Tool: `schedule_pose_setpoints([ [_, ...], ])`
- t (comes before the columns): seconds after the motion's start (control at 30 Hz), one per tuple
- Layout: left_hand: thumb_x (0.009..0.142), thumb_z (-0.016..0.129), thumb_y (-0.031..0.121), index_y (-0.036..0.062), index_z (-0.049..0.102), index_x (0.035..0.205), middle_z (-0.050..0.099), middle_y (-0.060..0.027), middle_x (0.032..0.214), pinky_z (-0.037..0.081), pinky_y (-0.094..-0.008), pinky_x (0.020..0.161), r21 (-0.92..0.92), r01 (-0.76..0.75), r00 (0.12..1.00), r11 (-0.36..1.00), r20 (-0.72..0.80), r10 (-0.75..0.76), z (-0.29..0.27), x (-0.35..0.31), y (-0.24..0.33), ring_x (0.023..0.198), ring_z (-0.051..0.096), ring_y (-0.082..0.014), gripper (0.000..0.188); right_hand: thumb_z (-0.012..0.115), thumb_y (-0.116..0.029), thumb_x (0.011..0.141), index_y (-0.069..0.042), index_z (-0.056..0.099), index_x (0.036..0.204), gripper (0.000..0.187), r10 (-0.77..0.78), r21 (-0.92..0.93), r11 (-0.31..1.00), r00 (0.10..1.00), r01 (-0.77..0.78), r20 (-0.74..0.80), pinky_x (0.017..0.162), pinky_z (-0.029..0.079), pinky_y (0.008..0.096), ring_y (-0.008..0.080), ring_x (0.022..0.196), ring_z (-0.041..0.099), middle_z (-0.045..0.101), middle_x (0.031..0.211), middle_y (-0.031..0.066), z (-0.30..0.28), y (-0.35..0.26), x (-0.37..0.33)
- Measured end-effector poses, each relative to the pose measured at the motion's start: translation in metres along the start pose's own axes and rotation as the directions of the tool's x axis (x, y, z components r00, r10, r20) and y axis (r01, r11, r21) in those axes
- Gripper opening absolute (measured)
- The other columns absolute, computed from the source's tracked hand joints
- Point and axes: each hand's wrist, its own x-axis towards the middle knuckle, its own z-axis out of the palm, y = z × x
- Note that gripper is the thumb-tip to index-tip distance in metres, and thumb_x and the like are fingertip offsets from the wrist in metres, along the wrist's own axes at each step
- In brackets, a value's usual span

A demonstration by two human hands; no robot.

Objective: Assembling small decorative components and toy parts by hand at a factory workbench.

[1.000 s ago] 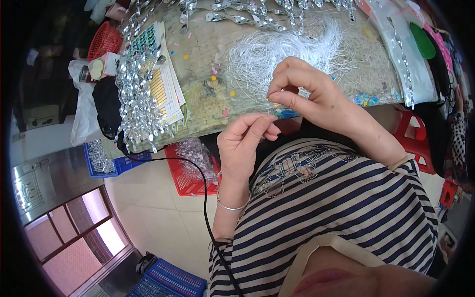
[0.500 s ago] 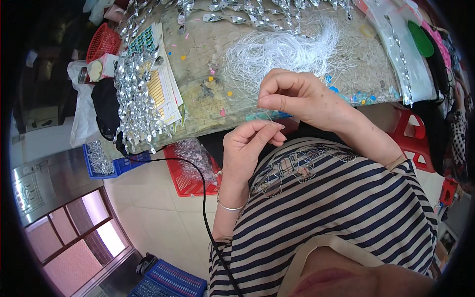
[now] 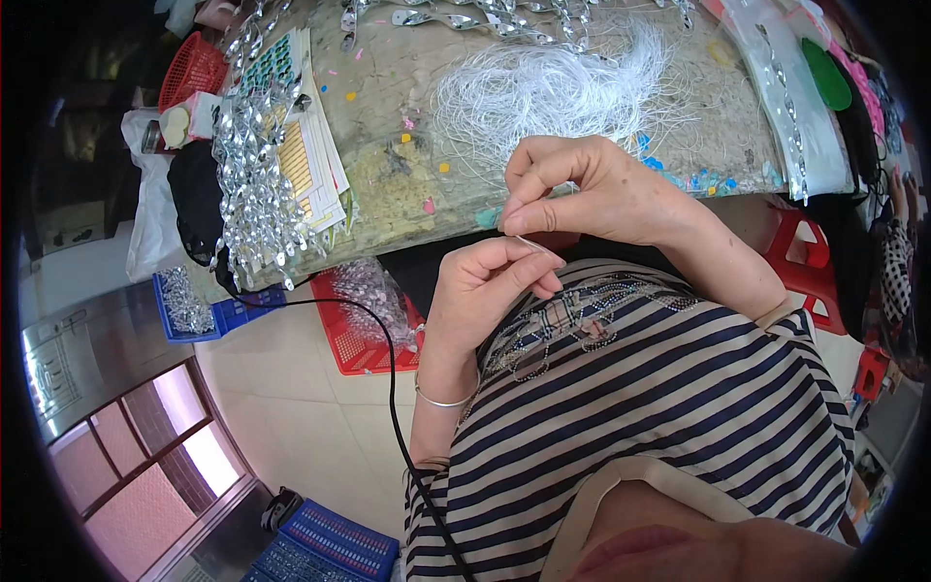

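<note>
My left hand point(image 3: 488, 289), a bangle on its wrist, is closed in a pinch in front of my striped top. A short length of thin whitish thread point(image 3: 533, 244) runs from its fingers up to my right hand point(image 3: 593, 189). The right hand pinches the thread's other end between thumb and forefinger, close above the left at the table's near edge. Just beyond my right hand, a loose, tangled heap of white thread point(image 3: 548, 92) lies on the worn table point(image 3: 378, 209). The exact fingertip contact is too small to make out.
Twisted silver strips point(image 3: 254, 179) hang over the table's left edge beside cards; more strips point(image 3: 475, 19) lie at the back. A plastic bag point(image 3: 824, 160) lies right. Below are a red basket point(image 3: 339, 339), a blue bin point(image 3: 228, 325), a red stool point(image 3: 805, 267) and a black cable point(image 3: 393, 388).
My hands have come closer together, the right fingertips lowering toward the left hand. The strand between them shows more plainly. The whole view has shifted slightly.
</note>
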Motion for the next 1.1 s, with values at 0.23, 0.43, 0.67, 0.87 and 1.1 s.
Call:
schedule_pose_setpoints([
  [0.23,0.088,0.060,0.005,-0.0048,0.067,0.090,0.066,-0.0073,0.076,0.050,-0.0206,0.064,0.012,0.037,0.999,0.999,0.023,-0.037,-0.003,-0.002,0.000,0.069,0.063,-0.0102,0.012,0.069,-0.008,0.080,-0.003,0.068,0.083,0.006,-0.145,-0.120,0.981,0.988,0.149,0.046,0.074,0.043,0.0230,0.0088,0.079,0.054,0.056,0.085,0.0008,0.003,0.002,0.001],
  [0.43,0.088,0.060,0.005,-0.0050,0.066,0.090,0.066,-0.0077,0.076,0.051,-0.0212,0.064,-0.039,0.029,0.999,0.999,0.020,-0.028,-0.006,-0.003,0.000,0.069,0.063,-0.0109,0.012,0.069,-0.013,0.081,-0.002,0.067,0.083,0.012,-0.068,-0.040,0.997,0.998,0.068,0.006,0.060,0.043,0.0208,0.0072,0.069,0.054,0.056,0.086,0.0003,0.004,0.004,0.001],
  [0.67,0.088,0.059,0.005,-0.0053,0.066,0.091,0.066,-0.0083,0.076,0.051,-0.0215,0.063,-0.047,0.018,1.000,0.999,0.026,-0.017,-0.010,-0.004,0.000,0.068,0.063,-0.0117,0.013,0.071,-0.017,0.080,-0.002,0.070,0.084,0.015,0.018,0.060,0.998,1.000,-0.017,-0.010,0.043,0.036,0.0193,0.0053,0.057,0.050,0.055,0.085,-0.0014,0.002,0.007,-0.001],
  [0.87,0.088,0.060,0.006,-0.0055,0.066,0.091,0.066,-0.0087,0.076,0.051,-0.0212,0.063,-0.008,0.053,0.999,0.999,0.007,-0.053,-0.009,-0.006,0.000,0.068,0.063,-0.0109,0.014,0.072,-0.009,0.078,-0.005,0.072,0.083,0.007,0.068,0.005,0.998,0.998,-0.068,0.015,0.065,0.044,0.0203,0.0077,0.076,0.054,0.056,0.085,-0.0005,0.006,-0.002,0.000],
  [1.1,0.087,0.061,0.007,-0.0055,0.067,0.090,0.066,-0.0086,0.076,0.051,-0.0211,0.063,-0.013,0.080,0.997,0.997,0.024,-0.079,-0.011,-0.006,0.002,0.067,0.063,-0.0107,0.014,0.071,-0.011,0.078,-0.004,0.070,0.081,0.008,-0.037,-0.147,0.988,0.998,0.043,0.044,0.079,0.042,0.0251,0.0107,0.081,0.054,0.057,0.084,0.0016,0.007,0.000,0.004],
])
